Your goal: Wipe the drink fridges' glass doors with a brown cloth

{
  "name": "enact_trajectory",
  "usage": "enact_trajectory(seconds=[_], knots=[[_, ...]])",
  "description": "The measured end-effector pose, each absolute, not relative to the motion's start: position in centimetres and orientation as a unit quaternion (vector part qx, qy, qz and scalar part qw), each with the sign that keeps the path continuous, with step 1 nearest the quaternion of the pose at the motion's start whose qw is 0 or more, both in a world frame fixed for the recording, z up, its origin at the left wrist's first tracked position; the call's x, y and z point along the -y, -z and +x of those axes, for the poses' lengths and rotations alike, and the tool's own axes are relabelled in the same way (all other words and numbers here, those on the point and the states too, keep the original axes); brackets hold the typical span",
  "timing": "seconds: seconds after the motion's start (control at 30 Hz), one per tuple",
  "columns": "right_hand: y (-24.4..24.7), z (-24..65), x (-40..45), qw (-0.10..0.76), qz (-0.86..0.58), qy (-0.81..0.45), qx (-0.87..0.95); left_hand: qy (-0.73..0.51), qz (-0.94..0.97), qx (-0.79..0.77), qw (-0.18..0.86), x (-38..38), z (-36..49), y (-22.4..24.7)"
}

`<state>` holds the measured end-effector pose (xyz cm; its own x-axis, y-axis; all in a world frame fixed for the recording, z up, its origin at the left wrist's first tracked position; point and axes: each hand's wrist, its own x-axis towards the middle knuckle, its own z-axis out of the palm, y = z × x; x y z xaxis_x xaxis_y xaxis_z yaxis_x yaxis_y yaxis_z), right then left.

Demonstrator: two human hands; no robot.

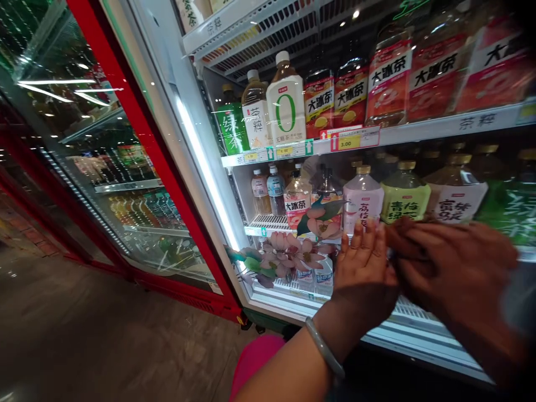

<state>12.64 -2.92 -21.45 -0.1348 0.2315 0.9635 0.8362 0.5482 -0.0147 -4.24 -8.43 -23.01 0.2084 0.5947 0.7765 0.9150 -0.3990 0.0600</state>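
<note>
My left hand (364, 268), with a grey bangle (324, 349) at its wrist, lies flat with its fingers up, apparently against the glass of a drinks cooler. Nothing shows in it. Beside it, my right hand (456, 262) is smeared by motion and extends leftward, its fingertips near my left hand; whether it holds anything is unclear. Behind the hands stand a pink-labelled bottle (363, 198), a yellow-green-labelled bottle (406, 192) and a pale-labelled bottle (457, 192). A pink flower decal (288, 257) is left of my left hand.
More bottles stand on the upper shelf (402, 129), including a white-labelled one (286, 106). A red door frame (167, 173) slants down at the left, beside another glass-fronted cooler. Brown floor (125, 335) shows at the lower left, and pink cloth (255, 360) below.
</note>
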Motion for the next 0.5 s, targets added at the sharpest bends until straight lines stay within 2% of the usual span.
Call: enact_trajectory(seconds=[0.1,0.2,0.37,0.5], knots=[[20.4,11.3,4.0,0.518,-0.294,0.368,0.714,0.403,-0.732,0.501,0.228,8.0,-4.3,23.3],[18.8,13.7,3.2,0.508,-0.298,0.400,0.702,0.408,-0.738,0.484,0.234,8.1,-4.4,22.9],[19.2,15.1,2.4,0.575,-0.374,0.343,0.642,0.412,-0.743,0.474,0.231,8.3,-4.3,22.4],[20.9,11.6,3.9,0.548,-0.343,0.321,0.692,0.431,-0.732,0.488,0.201,7.7,-3.8,22.5]])
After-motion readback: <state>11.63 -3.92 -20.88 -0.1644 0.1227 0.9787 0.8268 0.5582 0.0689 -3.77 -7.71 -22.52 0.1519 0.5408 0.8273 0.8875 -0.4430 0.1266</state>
